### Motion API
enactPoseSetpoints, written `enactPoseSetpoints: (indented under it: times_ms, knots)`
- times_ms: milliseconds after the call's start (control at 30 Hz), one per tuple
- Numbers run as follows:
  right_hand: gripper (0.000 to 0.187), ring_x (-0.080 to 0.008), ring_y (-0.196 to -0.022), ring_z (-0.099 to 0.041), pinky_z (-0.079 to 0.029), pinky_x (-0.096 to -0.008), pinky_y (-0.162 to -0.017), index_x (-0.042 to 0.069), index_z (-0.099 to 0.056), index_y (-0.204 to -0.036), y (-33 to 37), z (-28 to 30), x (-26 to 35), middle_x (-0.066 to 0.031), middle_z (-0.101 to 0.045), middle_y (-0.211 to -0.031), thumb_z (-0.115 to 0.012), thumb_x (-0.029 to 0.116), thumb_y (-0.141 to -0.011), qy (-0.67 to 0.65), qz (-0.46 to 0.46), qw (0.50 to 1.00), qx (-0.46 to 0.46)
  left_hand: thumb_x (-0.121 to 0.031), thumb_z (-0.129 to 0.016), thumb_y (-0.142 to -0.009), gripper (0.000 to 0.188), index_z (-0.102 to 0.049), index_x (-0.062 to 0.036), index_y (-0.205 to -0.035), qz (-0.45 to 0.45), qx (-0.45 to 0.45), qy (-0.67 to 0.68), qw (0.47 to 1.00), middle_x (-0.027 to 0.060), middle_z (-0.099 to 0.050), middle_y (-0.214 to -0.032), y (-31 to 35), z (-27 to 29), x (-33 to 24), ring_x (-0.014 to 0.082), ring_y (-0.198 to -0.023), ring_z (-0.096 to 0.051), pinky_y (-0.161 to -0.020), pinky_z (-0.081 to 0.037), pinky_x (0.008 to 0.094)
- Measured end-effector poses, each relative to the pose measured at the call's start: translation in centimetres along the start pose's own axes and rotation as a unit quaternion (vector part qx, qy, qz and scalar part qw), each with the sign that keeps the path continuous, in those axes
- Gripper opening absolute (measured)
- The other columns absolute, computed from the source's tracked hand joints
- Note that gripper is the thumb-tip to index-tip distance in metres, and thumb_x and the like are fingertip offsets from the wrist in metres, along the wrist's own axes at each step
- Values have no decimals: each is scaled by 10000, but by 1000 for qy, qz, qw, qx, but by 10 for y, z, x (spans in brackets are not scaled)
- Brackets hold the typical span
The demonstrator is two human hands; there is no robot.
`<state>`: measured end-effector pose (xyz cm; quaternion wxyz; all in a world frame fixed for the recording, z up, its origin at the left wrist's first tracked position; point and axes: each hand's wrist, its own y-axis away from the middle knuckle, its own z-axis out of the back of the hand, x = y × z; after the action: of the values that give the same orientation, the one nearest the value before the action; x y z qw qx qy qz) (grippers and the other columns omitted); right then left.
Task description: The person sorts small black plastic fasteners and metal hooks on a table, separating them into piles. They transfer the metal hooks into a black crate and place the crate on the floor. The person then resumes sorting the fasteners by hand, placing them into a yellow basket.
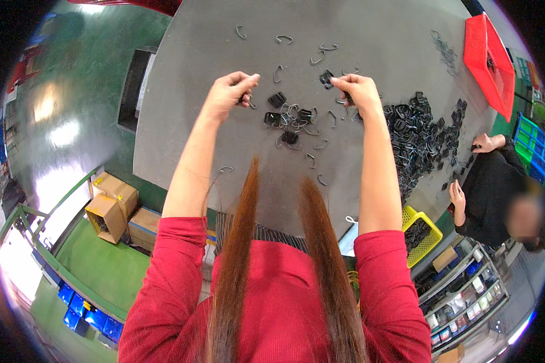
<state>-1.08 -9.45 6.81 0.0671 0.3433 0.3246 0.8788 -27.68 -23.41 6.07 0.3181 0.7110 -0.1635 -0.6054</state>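
Both arms reach out over the grey table. My left hand (pixel 229 95) is closed, thumb against fingers. A bent wire hook (pixel 252 104) and a dark bit show under its curled fingers, partly hidden. My right hand (pixel 360 92) pinches a small black plastic buckle (pixel 326 78) at its fingertips; another dark piece shows under the palm. Between and below my hands lies a loose cluster of black buckles (pixel 272 118) and wire hooks (pixel 293 111). More single wire hooks (pixel 284 39) are scattered beyond and nearer to me.
A big heap of black buckles (pixel 415 130) covers the table's right side. Beyond it are a wire pile (pixel 443 51) and a red basket (pixel 490 66). A yellow basket (pixel 427 248) stands at the near right edge. A co-worker (pixel 496 187) in black works at the right.
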Motion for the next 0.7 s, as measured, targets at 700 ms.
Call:
enactPoseSetpoints:
  times_ms: [700]
  knots:
    - [188, -65, -471, -494, -409, -218, -423, 46, -630, -717, 84, 11, -89, 9, -556, -586, -747, 193, -720, -251, -69, 965, -25, -221, -629, -832, 165, -608, -70, -894, -71, 227, 192, 952, 84, -612, -946, 45, -19, -6, 177, -804, -641, -611, -532, 254]
